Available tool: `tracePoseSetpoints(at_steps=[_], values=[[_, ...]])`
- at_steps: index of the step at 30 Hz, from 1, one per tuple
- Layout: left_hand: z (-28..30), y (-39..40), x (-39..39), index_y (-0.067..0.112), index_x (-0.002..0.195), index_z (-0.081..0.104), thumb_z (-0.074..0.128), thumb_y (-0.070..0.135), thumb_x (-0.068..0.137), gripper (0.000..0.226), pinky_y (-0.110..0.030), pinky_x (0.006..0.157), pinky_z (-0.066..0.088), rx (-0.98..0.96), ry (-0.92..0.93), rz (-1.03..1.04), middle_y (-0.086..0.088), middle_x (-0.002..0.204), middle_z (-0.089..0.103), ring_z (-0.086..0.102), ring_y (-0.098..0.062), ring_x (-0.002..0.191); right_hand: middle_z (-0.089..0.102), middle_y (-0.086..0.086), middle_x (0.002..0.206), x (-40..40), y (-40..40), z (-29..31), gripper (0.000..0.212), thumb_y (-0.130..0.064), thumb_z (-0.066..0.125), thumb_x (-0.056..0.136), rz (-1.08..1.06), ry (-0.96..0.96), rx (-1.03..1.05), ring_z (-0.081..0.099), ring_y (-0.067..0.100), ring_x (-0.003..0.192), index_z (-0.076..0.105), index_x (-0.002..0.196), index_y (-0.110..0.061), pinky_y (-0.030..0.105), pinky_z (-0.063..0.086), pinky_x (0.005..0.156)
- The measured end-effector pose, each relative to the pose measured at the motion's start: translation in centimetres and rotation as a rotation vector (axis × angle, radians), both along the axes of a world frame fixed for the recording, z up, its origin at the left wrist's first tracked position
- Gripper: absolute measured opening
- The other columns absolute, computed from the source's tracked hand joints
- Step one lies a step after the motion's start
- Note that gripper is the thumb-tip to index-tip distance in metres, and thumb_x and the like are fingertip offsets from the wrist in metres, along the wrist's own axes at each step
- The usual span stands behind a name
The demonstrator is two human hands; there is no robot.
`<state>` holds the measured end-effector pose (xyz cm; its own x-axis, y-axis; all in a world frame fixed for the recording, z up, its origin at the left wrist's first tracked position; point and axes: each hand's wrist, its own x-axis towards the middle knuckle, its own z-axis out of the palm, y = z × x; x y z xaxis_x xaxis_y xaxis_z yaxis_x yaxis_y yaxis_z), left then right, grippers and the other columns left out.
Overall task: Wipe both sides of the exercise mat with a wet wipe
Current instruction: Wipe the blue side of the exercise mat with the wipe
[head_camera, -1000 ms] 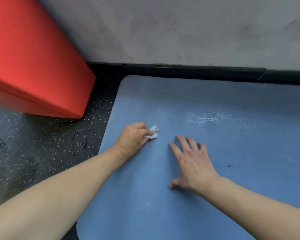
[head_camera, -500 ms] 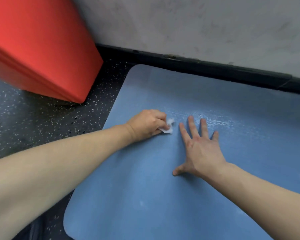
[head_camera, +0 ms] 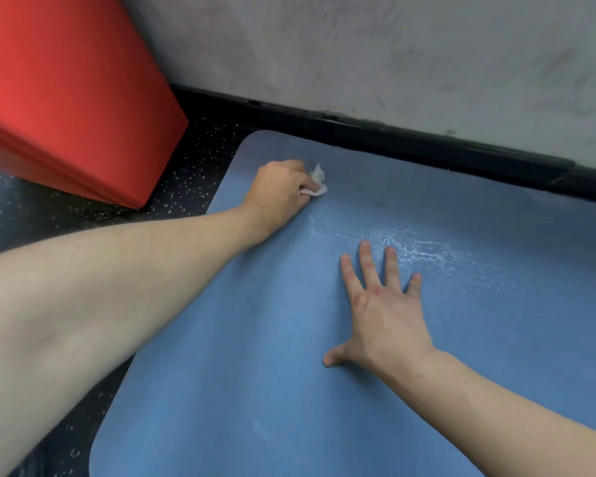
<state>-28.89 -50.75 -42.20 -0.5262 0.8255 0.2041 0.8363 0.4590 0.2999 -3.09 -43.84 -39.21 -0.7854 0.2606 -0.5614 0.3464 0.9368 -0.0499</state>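
The exercise mat (head_camera: pixel 255 356) lies flat and blue on the dark speckled floor (head_camera: pixel 186 173), its far edge running just beside the black baseboard (head_camera: pixel 393 139) at the foot of the grey wall (head_camera: pixel 393 56), and its rounded far-left corner sits near the red padded block (head_camera: pixel 66 98). We have the left hand (head_camera: pixel 279 191) up near that far-left corner, fingers curled tight around a crumpled white wet wipe (head_camera: pixel 317 182), and the wad pokes out on the right side of the fist, down against the mat's surface. Whether the whole wipe is touching the mat we cannot tell, since the fist hides part of it. Over to the right and nearer to us, the right hand (head_camera: pixel 382 311) is planted palm-down on the mat, fingers straight and spread wide, thumb stuck out to the near left, holding nothing. Just beyond those fingertips we see a wet, shiny streak (head_camera: pixel 410 246) running across the blue, from near the left wrist out to the right. The two hands are well apart, the left one farther away and the right one nearer. Both forearms are bare, and the left one crosses the mat's left edge.
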Motion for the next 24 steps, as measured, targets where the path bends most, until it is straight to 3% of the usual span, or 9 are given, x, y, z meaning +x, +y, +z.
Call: tracePoseSetpoints(at_steps=[3,8,10,13,14,17,18,22,24], values=[[0.2,0.4,-0.1,0.023,0.087,0.081,0.079,0.013,0.076,0.015,-0.026,0.062,0.051,-0.063,0.027,-0.246,0.002,0.084,0.070,0.067,-0.021,0.073,-0.035,0.009,0.168,0.0,0.0,0.1,0.158,-0.092,0.071,0.059,0.005,0.001,-0.016,-0.025,0.047,0.156,-0.026,0.162,-0.022,0.073,0.011,0.123],[1.0,3.0,-3.9,0.023,0.099,0.081,0.065,0.018,0.088,0.020,-0.032,0.069,0.043,-0.083,-0.021,0.357,-0.009,0.093,0.069,0.063,-0.033,0.084,-0.020,0.001,0.173,-0.1,3.4,2.4,0.146,-0.087,0.075,0.062,0.042,0.086,-0.053,-0.003,0.034,0.160,-0.010,0.166,-0.030,0.056,0.026,0.124],[0.6,4.3,-3.0,0.023,0.098,0.082,0.067,0.018,0.087,0.019,-0.032,0.068,0.045,-0.056,-0.046,0.239,-0.008,0.092,0.069,0.064,-0.032,0.083,-0.020,0.000,0.173,-1.5,7.1,3.3,0.151,-0.090,0.077,0.053,-0.001,0.091,-0.013,-0.002,0.036,0.160,-0.009,0.165,-0.037,0.061,0.023,0.125],[0.2,5.1,-2.4,0.018,0.092,0.082,0.070,0.012,0.078,0.019,-0.030,0.069,0.051,-0.014,-0.054,-0.155,-0.005,0.088,0.071,0.067,-0.024,0.079,-0.025,-0.001,0.172,-3.6,12.1,3.3,0.163,-0.091,0.082,0.041,-0.128,0.005,0.010,-0.011,0.038,0.161,-0.015,0.163,-0.042,0.071,0.020,0.122],[0.4,5.4,-2.9,0.018,0.091,0.082,0.070,0.012,0.078,0.018,-0.029,0.069,0.051,-0.024,-0.047,-0.162,-0.005,0.087,0.071,0.067,-0.023,0.078,-0.028,-0.002,0.172,-3.8,13.0,3.0,0.165,-0.090,0.083,0.040,-0.141,-0.032,0.003,-0.013,0.038,0.160,-0.018,0.162,-0.043,0.071,0.021,0.122],[0.5,6.2,-3.7,0.020,0.092,0.082,0.070,0.014,0.078,0.019,-0.027,0.068,0.048,0.030,-0.097,0.088,-0.005,0.087,0.071,0.067,-0.026,0.077,-0.030,-0.004,0.171,-3.7,13.7,2.0,0.167,-0.088,0.084,0.040,-0.132,-0.050,-0.010,-0.015,0.037,0.160,-0.022,0.161,-0.044,0.071,0.023,0.121],[0.2,6.2,-2.9,0.021,0.092,0.082,0.071,0.013,0.077,0.020,-0.024,0.068,0.046,0.044,-0.118,0.073,-0.003,0.087,0.071,0.067,-0.022,0.077,-0.029,-0.005,0.171,-3.7,13.7,1.9,0.167,-0.088,0.084,0.039,-0.131,-0.040,-0.003,-0.014,0.036,0.161,-0.021,0.161,-0.044,0.070,0.024,0.121],[0.1,4.6,0.0,0.019,0.090,0.081,0.073,0.015,0.079,0.015,-0.023,0.068,0.044,-0.045,-0.102,-0.400,0.001,0.085,0.071,0.061,-0.011,0.075,-0.027,-0.006,0.172,-3.5,13.6,1.7,0.167,-0.091,0.082,0.036,-0.125,-0.007,0.015,-0.012,0.035,0.161,-0.019,0.161,-0.045,0.069,0.027,0.120],[0.8,4.3,-1.9,0.019,0.090,0.082,0.070,0.019,0.080,0.016,-0.025,0.065,0.044,-0.034,-0.073,-0.223,-0.002,0.083,0.071,0.065,-0.019,0.074,-0.026,-0.006,0.172,-3.5,13.6,1.7,0.167,-0.092,0.081,0.036,-0.124,-0.008,0.017,-0.012,0.035,0.161,-0.019,0.161,-0.045,0.069,0.027,0.120]])
